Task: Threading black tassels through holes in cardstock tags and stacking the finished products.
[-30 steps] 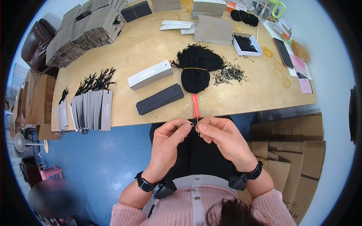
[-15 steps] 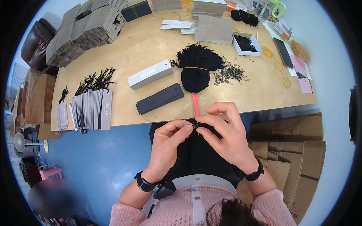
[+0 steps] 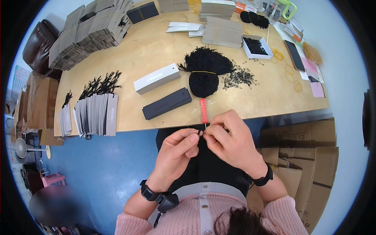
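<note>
Fine fingertip work at the tip of a red-handled tool
The step in hand looks like working a small dark piece (image 3: 201, 132) around the thin metal shaft (image 3: 205, 125) of the red-handled tool (image 3: 203, 111), which lies at the near edge of the table (image 3: 266, 102) — shaft jutting out past the edge. The left hand (image 3: 176, 150) pinches that piece between thumb and forefinger, just left of the shaft; the right hand (image 3: 233, 143) is curled, thumb and forefinger brought together beside the shaft (what sits between them, if anything, I cannot tell). Beyond the tool lie a banded bundle of black cords (image 3: 203, 85) and, to its right, scattered black pins (image 3: 239, 77). The next move seems to call for a steady left pinch — and a small, precise right-hand motion close to the shaft
</note>
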`<state>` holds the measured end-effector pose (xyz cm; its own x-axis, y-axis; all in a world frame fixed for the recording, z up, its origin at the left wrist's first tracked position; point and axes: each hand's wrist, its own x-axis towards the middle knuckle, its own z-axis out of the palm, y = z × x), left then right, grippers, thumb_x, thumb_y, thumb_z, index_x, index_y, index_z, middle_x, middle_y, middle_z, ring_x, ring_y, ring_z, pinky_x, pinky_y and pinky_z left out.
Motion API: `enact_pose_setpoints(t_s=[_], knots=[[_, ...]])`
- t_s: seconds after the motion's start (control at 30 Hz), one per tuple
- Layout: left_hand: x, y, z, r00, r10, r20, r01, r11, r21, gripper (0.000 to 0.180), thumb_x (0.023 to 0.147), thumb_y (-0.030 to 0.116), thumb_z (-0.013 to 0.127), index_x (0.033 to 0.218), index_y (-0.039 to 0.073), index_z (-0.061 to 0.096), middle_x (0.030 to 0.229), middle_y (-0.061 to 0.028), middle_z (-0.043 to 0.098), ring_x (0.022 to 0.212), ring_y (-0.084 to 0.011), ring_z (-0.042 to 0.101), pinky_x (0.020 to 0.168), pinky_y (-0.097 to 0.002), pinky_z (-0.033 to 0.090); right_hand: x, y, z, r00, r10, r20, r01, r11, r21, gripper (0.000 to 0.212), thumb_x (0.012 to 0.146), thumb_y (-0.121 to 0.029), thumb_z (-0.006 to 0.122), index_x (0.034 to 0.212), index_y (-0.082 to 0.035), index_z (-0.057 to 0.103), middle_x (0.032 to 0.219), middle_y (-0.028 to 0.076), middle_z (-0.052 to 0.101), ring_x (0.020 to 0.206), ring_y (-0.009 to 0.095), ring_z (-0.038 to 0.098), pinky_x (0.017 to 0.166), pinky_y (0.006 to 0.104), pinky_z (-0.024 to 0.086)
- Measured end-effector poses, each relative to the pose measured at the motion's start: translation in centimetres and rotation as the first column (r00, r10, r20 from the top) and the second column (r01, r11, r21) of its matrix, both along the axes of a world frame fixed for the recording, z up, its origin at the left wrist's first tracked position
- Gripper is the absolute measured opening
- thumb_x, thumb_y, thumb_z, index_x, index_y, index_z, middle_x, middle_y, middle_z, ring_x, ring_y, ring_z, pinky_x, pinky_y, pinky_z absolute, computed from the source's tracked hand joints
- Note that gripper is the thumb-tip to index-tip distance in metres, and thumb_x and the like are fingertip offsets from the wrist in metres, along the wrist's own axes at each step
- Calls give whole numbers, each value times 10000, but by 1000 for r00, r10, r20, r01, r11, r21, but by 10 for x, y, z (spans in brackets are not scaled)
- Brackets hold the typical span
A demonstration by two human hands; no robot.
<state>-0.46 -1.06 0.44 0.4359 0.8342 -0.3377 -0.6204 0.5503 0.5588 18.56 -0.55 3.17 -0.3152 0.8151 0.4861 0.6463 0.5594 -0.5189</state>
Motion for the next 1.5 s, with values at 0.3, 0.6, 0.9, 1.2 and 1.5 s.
enact_pose_setpoints(t_s=[0.3, 0.6, 0.9, 1.2, 1.5], knots=[[4, 7, 2, 424, 683, -594, 466, 398, 790, 185, 792, -46, 767, 959, 35, 767, 882, -56, 645, 734, -142, 608, 625, -261, 489, 4, -13, -1, 956, -109, -271, -12, 913, -408, 108, 845, -42, 734, 897, -21, 642, 887, 96, 534, 773, 252, 581, 666, 335, 488], [0, 7, 8, 865, 99, -492, 150, 884, 443, 97, 929, 49, 693, 1013, 0, 692, 934, -44, 705, 816, -100, 630, 735, -242, 482, 11, -10, 17, 954, -63, -292, -8, 972, -236, 145, 824, -36, 762, 948, -34, 687, 945, 67, 576, 809, 214, 626, 679, 319, 522], [-9, 8, 9, 915, -161, -369, 260, 936, 236, 169, 1000, 137, 631, 1069, -6, 691, 946, -67, 734, 856, -93, 654, 698, -215, 448, 12, -2, 14, 988, 147, 50, -150, 986, 70, 224, 739, -72, 771, 951, -58, 700, 949, 57, 582, 857, 251, 597, 712, 372, 486], [10, 0, 9, 525, 393, -755, 351, 709, 612, 55, 933, 38, 674, 955, -10, 690, 901, -34, 693, 717, -83, 585, 607, -254, 453, 8, 0, -3, 969, 91, 230, -102, 994, 38, 218, 742, -75, 763, 932, -35, 666, 931, 70, 576, 892, 256, 579, 752, 361, 470], [3, 4, 3, 742, 176, -647, 173, 882, 439, 56, 942, 39, 668, 958, -14, 675, 918, 4, 627, 822, -69, 539, 741, -232, 444, 1, -7, -2, 999, 14, -39, -10, 996, 86, 237, 732, -46, 793, 933, -43, 667, 944, 78, 585, 862, 268, 592, 734, 365, 487]])
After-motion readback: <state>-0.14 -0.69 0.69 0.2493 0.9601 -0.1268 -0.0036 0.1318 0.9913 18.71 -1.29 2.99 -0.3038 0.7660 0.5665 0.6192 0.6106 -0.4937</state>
